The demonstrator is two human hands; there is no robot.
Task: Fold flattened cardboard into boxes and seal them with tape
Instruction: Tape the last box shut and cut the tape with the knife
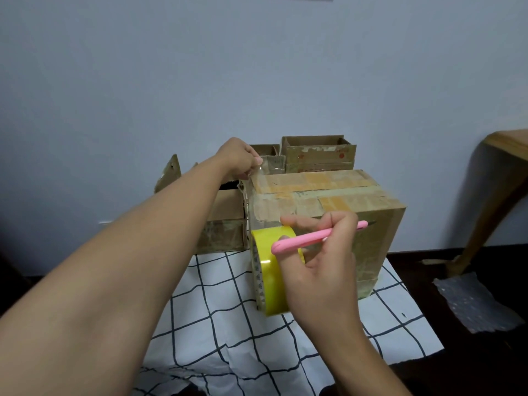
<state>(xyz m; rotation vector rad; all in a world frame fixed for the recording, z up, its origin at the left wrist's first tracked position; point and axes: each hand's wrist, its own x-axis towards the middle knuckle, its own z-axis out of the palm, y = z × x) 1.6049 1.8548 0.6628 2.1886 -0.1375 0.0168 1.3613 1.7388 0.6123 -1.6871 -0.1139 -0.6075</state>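
Observation:
A closed cardboard box (343, 192) stands on a white sheet with a black grid (217, 304), its top flaps covered with strips of tape. My left hand (240, 158) pinches the free end of a clear tape strip (258, 174) at the box's far left top corner. The strip runs down the box's left front edge to a yellow tape roll (267, 270). My right hand (323, 264) holds that roll against the box front and also grips a pink pen-shaped cutter (314, 237) lying across the fingers.
Several open cardboard boxes (318, 152) stand behind, against the pale blue wall, and another box (225, 224) sits at the left. A wooden table leg (491, 201) curves down at the right. A piece of bubble wrap (474, 301) lies on the dark floor.

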